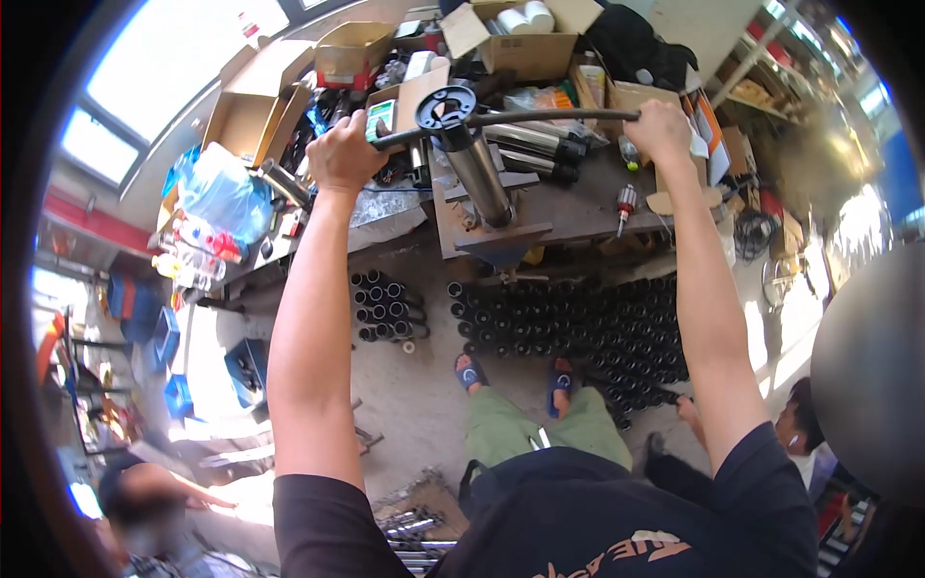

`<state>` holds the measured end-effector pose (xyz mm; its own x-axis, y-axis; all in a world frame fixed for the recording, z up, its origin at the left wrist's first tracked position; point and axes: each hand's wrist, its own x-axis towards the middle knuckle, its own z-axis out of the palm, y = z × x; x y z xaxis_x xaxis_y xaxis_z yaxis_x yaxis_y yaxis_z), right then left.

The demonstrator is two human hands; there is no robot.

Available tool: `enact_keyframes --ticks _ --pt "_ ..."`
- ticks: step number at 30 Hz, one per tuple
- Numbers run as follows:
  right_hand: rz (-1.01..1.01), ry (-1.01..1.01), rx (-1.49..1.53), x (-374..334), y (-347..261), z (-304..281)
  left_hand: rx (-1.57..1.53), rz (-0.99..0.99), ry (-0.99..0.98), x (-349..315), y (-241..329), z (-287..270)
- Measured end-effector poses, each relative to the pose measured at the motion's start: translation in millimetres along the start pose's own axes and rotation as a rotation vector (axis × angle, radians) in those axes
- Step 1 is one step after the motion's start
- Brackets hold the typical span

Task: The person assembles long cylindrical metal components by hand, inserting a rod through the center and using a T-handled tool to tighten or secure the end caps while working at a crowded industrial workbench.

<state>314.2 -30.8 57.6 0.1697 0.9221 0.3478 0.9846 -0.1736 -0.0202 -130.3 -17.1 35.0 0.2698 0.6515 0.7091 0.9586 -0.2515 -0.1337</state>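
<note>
A long black bar (540, 117) runs sideways through a round black head (446, 104) on top of an upright steel tube (479, 173). The tube stands on a metal base plate (501, 236) at the workbench's near edge. My left hand (344, 152) is closed around the bar's left end. My right hand (658, 128) grips its right end. Both of my arms reach out straight in front of me.
The workbench (588, 207) is crowded with cardboard boxes (525, 43), metal cylinders (540, 144) and small tools. Many black tubes (578, 328) lie stacked on the floor under it, by my sandalled feet (515, 376). A person sits at lower right (795, 433), another at lower left (145, 506).
</note>
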Motion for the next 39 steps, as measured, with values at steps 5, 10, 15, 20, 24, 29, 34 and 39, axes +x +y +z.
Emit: enact_keyframes --ticks 5,10,15,20,24,29,34,39 --pt "0.011 0.017 -0.012 -50.1 -3.0 -20.2 0.07 0.09 -0.001 6.3 -26.8 33.2" --pt "0.089 -0.041 0.027 -98.9 -9.7 -45.0 -0.171 0.312 0.064 22.1 -25.5 49.2" --pt "0.004 -0.008 0.228 -99.7 -4.6 -40.4 -0.044 0.143 -0.187 22.5 -28.4 20.7" --pt "-0.038 -0.129 0.329 -75.5 13.2 -14.8 -0.135 0.439 0.079 -24.7 101.0 -15.6" --pt "-0.101 0.136 0.416 -38.1 33.5 -15.0 0.123 0.808 -0.699 25.6 211.4 12.3" --pt "-0.107 0.443 0.461 -19.3 134.7 -57.7 0.701 0.464 -1.609 72.5 199.7 51.7" --pt "0.223 0.215 0.236 -113.1 252.8 2.6 0.495 0.465 -1.544 74.3 195.5 22.2" --pt "0.464 -0.333 0.602 -327.0 216.8 108.4 0.072 -0.134 -1.24 -66.2 120.5 -39.8"
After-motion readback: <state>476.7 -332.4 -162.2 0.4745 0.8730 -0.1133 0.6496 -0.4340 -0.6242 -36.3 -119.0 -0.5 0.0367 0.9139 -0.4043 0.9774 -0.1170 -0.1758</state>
